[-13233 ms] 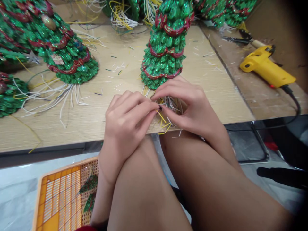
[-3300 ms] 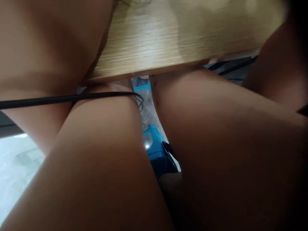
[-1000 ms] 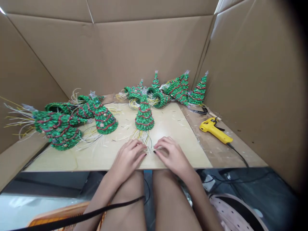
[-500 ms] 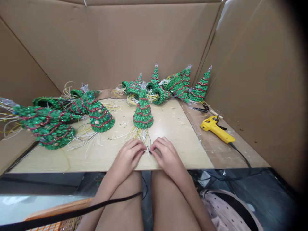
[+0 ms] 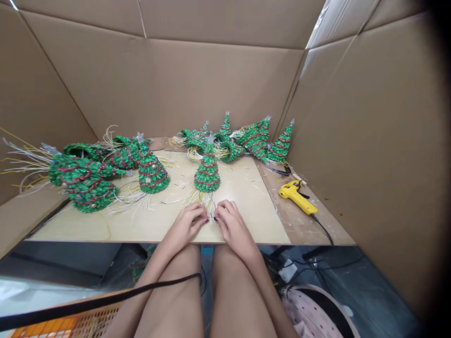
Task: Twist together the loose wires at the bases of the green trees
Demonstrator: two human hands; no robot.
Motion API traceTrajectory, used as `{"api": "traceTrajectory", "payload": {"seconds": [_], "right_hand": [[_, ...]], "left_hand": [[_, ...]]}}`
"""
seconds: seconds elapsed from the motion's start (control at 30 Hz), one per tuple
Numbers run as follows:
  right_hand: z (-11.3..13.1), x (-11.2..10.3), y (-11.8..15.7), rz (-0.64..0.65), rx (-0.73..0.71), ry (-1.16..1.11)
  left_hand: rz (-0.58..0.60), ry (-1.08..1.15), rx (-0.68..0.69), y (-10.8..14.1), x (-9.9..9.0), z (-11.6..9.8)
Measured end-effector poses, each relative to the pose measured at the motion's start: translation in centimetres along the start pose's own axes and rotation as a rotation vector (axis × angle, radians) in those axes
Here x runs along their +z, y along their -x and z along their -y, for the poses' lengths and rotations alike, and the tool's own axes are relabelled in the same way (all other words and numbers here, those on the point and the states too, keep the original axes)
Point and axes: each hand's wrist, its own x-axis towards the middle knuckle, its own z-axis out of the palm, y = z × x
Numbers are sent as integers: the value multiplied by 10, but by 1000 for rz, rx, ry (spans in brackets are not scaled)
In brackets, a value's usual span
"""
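Near the counter's (image 5: 266,211) front edge, the left hand (image 5: 189,221) pinches the wires (image 5: 207,199), which stretch lengthwise toward the back edge to the upright tree (image 5: 207,172), and the right hand (image 5: 230,221), about equally near, pinches them too.

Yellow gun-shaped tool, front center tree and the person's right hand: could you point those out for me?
Yellow gun-shaped tool (image 5: 299,198): head view, on its body.
Front center tree (image 5: 207,172): head view, on its middle branches.
Right hand (image 5: 229,219): head view, on its back.
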Motion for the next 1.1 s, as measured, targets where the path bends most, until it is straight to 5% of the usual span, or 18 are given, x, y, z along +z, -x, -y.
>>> {"api": "traceTrajectory", "payload": {"seconds": [0.1, 0.23, 0.3, 0.63, 0.9, 1.1], "right_hand": [[-9, 4, 2, -106, 38, -61], [-28, 9, 4, -480, 316, -214], [-33, 10, 5, -561, 396, -256], [-10, 6, 0, -26, 118, 92], [-11, 5, 0, 16, 52, 57], [-13, 9, 0, -81, 67, 36]], "left_hand": [[-26, -14, -7, 0, 0, 0], [-47, -67, -21, 0, 0, 4], [-41, -65, -16, 1, 0, 6], [-73, -31, -17, 2, 0, -2], [-78, -75, 30, 2, 5, 7], [-43, -242, 78, 5, 5, 5]]}}
